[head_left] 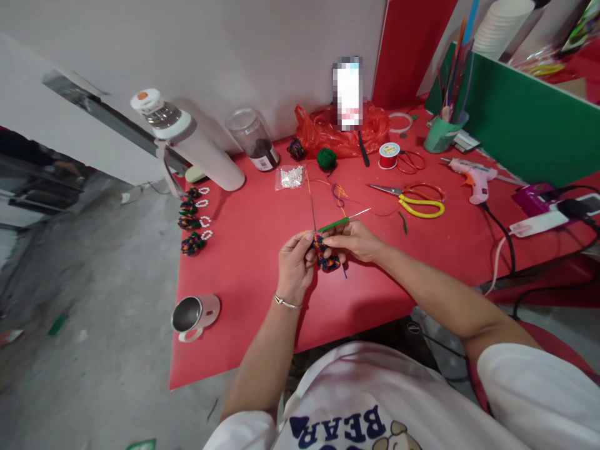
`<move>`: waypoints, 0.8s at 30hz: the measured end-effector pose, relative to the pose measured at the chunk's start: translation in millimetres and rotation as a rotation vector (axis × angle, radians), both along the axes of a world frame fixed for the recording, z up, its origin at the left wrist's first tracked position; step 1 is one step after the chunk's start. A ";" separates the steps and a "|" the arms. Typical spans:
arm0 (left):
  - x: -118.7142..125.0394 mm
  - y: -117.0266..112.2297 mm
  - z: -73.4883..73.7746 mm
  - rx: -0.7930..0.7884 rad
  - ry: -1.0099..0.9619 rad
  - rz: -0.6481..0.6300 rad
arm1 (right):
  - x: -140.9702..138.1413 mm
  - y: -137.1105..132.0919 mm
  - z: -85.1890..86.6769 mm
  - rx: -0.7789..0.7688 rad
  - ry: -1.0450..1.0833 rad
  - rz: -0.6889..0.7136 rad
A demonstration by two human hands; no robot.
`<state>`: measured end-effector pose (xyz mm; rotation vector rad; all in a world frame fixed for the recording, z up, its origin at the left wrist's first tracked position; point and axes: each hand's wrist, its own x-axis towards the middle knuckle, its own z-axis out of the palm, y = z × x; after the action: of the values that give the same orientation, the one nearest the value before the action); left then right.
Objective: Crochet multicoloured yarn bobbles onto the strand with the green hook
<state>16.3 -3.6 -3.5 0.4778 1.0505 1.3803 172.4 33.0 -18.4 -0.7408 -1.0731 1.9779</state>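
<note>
Between my two hands, over the red table (244, 250), is a small piece of multicoloured crochet work (329, 262) in dark, orange and green yarn. My left hand (297, 257) pinches its left edge, thumb against fingers. From the other side my right hand (351, 242) grips the piece. A crochet hook (334, 225) with a green handle lies across the right fingers, its metal tip pointing up and right. An orange-brown strand of yarn (312, 203) runs from the work toward the back of the table. Parts of the fingertips are hidden by the piece.
Scissors (422, 203), a pink glue gun (478, 178) and a power strip (539, 222) lie to the right. A green yarn ball (326, 159) and a bag of white beads (291, 177) sit behind. Leftward are a tall bottle (201, 150), a mug (197, 314) and several crocheted pieces (189, 222).
</note>
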 end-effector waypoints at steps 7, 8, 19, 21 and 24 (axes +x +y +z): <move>0.1 -0.9 -0.9 0.007 0.004 -0.019 | 0.3 -0.1 2.3 0.011 -0.014 -0.006; 0.3 -1.1 -0.8 0.009 0.007 -0.019 | 0.3 -0.3 3.0 0.012 -0.011 -0.004; 1.9 -2.0 0.8 0.022 0.034 -0.023 | 0.6 -0.1 1.4 -0.019 -0.021 0.025; 1.9 -2.1 0.6 0.022 0.032 -0.022 | 0.7 -0.3 1.4 -0.023 -0.018 0.018; 2.2 -2.3 0.6 0.021 0.033 -0.023 | 0.5 -0.7 2.0 -0.031 -0.023 0.014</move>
<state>18.5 -5.8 -2.9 0.5280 1.0545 1.3682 172.9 32.3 -16.3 -0.7761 -1.0652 2.0063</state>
